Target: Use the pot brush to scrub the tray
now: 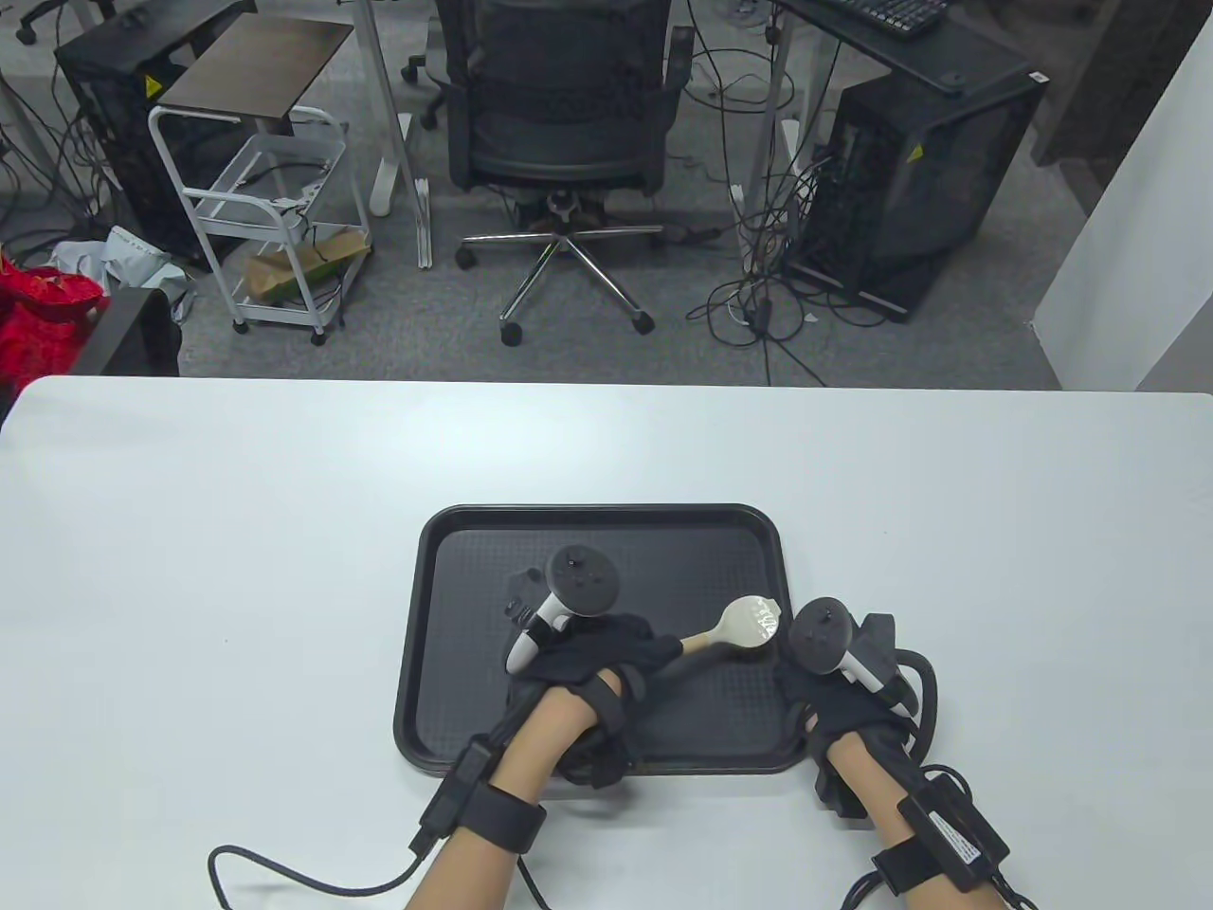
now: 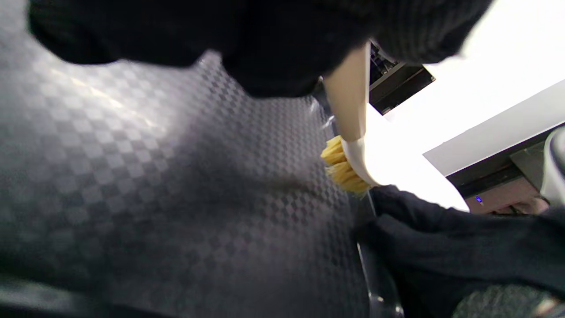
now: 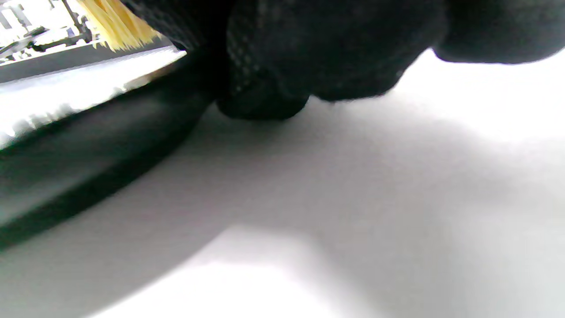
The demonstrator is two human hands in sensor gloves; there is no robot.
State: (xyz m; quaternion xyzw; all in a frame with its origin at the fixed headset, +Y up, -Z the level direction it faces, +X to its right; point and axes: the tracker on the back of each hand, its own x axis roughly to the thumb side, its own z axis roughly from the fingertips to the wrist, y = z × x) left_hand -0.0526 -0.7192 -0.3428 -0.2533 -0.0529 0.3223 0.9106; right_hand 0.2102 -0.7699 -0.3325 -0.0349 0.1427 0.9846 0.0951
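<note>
The black tray (image 1: 445, 569) sits in the lower middle of the frame on the white table (image 1: 190, 531), its floor a fine checkered texture. The brush (image 1: 749, 626) lies across the tray's right half, pale head near the right rim, yellow bristles (image 2: 342, 168) down on the tray floor in the left wrist view. The left hand (image 1: 597, 654) is closed round the brush handle, fingers wrapped tight, hovering low over the tray's middle. The right hand (image 1: 834, 692) sits at the tray's right rim, lower right of the frame; from the right wrist view its fingers (image 3: 265, 97) curl down to the table just beside the rim, seemingly pressed against the tray edge, though whether they actually grip it I cannot tell. The two hands are apart, the brush head between them
</note>
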